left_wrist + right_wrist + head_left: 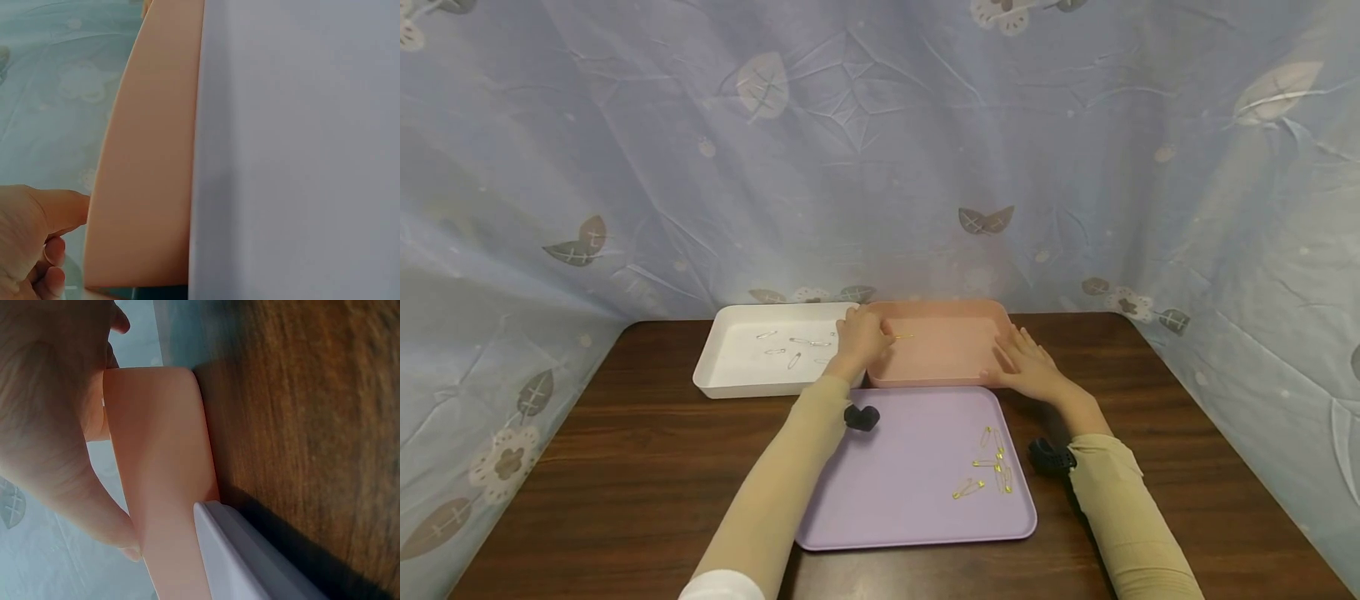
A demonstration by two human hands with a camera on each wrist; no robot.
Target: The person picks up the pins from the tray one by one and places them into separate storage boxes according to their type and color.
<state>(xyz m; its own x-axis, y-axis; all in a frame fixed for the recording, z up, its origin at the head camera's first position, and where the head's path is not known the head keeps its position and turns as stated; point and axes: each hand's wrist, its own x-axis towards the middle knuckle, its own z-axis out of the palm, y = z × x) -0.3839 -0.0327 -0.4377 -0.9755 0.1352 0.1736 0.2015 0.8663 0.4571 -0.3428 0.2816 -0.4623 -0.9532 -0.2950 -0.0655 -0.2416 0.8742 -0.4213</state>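
My left hand (861,337) is over the line where the white tray (722,383) meets the pink tray (947,371). Its fingertips pinch one end of a gold safety pin (906,337), which points right over the pink tray. From the left wrist, the thumb and curled fingers (55,251) show beside the pink tray's front wall; the pin is hidden there. My right hand (1030,367) rests on the pink tray's right front corner, fingers extended. In the right wrist view its thumb lies along the rim. Several silver safety pins (794,361) lie in the white tray.
A lilac tray (895,467) stands in front, with several gold safety pins (997,467) on its right half. The trays rest on a dark wooden table (625,467). A patterned cloth (880,167) hangs behind and along both sides.
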